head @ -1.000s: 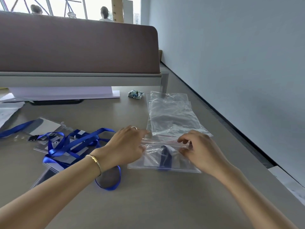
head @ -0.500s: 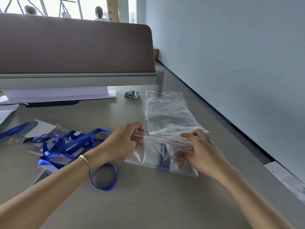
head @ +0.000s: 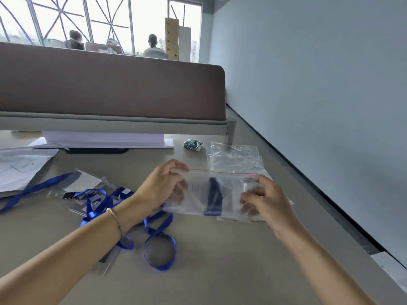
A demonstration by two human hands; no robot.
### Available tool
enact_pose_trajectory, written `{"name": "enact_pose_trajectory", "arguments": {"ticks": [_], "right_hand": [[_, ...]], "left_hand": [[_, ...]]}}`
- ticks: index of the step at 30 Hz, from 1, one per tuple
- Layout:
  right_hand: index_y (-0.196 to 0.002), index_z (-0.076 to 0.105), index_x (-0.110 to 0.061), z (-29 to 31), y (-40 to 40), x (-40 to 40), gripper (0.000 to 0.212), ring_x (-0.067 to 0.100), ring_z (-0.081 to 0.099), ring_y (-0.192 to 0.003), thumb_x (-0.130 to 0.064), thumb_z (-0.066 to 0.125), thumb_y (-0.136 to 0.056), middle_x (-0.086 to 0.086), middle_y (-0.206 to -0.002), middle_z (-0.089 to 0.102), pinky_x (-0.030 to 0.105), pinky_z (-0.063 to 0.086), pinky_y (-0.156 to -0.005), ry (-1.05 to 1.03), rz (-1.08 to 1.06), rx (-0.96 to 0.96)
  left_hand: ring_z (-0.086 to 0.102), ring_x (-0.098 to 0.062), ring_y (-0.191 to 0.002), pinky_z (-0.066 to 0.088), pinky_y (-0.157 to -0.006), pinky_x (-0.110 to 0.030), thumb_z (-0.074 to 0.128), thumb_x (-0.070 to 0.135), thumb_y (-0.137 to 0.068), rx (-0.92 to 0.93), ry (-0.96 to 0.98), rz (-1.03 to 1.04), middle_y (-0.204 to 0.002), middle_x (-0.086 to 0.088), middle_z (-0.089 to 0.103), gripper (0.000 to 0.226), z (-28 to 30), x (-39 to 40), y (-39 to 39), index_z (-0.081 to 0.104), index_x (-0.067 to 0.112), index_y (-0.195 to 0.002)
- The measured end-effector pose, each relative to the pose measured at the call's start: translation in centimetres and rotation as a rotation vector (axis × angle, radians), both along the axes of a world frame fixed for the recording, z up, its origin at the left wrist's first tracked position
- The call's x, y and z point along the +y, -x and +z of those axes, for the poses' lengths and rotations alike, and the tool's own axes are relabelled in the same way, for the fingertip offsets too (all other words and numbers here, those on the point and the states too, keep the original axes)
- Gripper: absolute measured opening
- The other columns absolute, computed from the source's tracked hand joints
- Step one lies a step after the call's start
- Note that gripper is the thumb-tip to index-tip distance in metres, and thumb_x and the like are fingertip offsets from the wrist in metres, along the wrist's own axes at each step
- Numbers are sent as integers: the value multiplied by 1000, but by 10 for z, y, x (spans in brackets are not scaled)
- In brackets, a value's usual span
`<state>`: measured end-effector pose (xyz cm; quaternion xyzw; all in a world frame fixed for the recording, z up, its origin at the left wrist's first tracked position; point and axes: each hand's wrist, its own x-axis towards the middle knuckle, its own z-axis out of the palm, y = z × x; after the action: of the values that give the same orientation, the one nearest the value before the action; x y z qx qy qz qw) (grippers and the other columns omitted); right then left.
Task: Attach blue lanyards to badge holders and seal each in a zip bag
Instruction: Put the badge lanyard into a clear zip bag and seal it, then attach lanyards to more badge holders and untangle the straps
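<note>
Between the two hands, a clear zip bag (head: 211, 194) is held up just above the desk (head: 220, 260), its red-lined zip edge uppermost. The left hand (head: 160, 188) pinches the bag's upper left corner, thumb in front and fingers showing through the plastic behind. The right hand (head: 266, 201) pinches the upper right corner at the end of the zip strip, with its lower fingers curled behind the bag. Inside the bag sit a folded blue lanyard (head: 213, 197) and a badge holder (head: 196, 190) with faint print, seen only dimly through the film. Whether the zip is pressed closed along its full length cannot be told.

Just behind the held bag, a small stack of empty zip bags (head: 235, 157) lies flat on the desk. Near their far left corner is a small crumpled wrapper (head: 193, 144). To the left of the left forearm, loose blue lanyards (head: 99, 203) tangle over several clear badge holders (head: 88, 183), and one ribbon loop (head: 159, 252) lies on the desk below the wrist. A thin bracelet (head: 115, 219) circles the left wrist. Papers (head: 19, 166) lie at the far left. A brown partition (head: 110, 84) runs across the back of the desk, with seated people (head: 154, 49) beyond it by the window.
</note>
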<state>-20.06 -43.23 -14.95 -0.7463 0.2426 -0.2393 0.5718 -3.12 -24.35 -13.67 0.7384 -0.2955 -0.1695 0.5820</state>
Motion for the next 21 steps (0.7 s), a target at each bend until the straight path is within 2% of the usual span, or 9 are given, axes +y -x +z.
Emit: {"name": "enact_pose_trajectory", "arguments": {"ticks": [2, 5, 8, 11, 14, 18, 21], "right_hand": [[-120, 57, -25, 6, -24, 3, 43, 20, 63, -50, 4, 59, -88, 6, -69, 72, 28, 48, -49, 104, -14, -7], [-131, 45, -36, 7, -68, 6, 59, 21, 58, -48, -1, 58, -86, 9, -71, 70, 34, 49, -50, 283, -28, 2], [-131, 42, -42, 5, -114, 7, 61, 27, 64, -64, -7, 59, -84, 8, -78, 64, 44, 56, -67, 456, -29, 38], [-128, 50, -35, 2, -156, 7, 52, 21, 62, -98, -9, 62, -84, -7, -102, 61, 36, 51, -83, 538, 5, 88], [-128, 58, -26, -4, -195, -2, 48, 18, 57, -117, -8, 64, -83, -5, -120, 63, 31, 46, -91, 532, 21, 130], [-126, 63, -21, -15, -236, -16, 47, 19, 58, -116, -7, 64, -81, 0, -122, 66, 31, 46, -93, 462, 14, 148], [-122, 69, -21, -22, -256, -25, 44, 16, 59, -102, -5, 64, -81, -1, -118, 68, 28, 46, -84, 426, 21, 153]], "left_hand": [[65, -21, -58, 54, -50, -25, 56, 2, -93, 43, 17, 65, -89, -9, 70, 27, 1, 5, -9, 59, 17, -115], [65, -11, -72, 56, -60, -29, 67, 1, -82, -46, 17, 193, -103, 4, 62, 55, -1, 12, -32, 48, 28, -125], [51, 0, -83, 47, -59, -18, 63, 0, -79, -186, -29, 268, -111, 10, 49, 73, -1, 13, -60, 36, 37, -135], [52, -5, -92, 39, -60, -12, 63, 4, -80, -286, -113, 265, -123, 5, 48, 68, -4, 8, -92, 37, 35, -135], [47, -13, -112, 36, -72, -14, 62, 10, -82, -355, -216, 233, -131, 6, 47, 52, -12, -1, -128, 49, 30, -128], [44, -12, -110, 34, -70, -11, 62, 10, -84, -383, -311, 214, -131, 4, 45, 42, -25, -14, -171, 55, 28, -121], [46, -11, -105, 34, -64, -10, 63, 17, -87, -392, -356, 202, -131, 4, 44, 38, -35, -24, -194, 55, 28, -122]]}}
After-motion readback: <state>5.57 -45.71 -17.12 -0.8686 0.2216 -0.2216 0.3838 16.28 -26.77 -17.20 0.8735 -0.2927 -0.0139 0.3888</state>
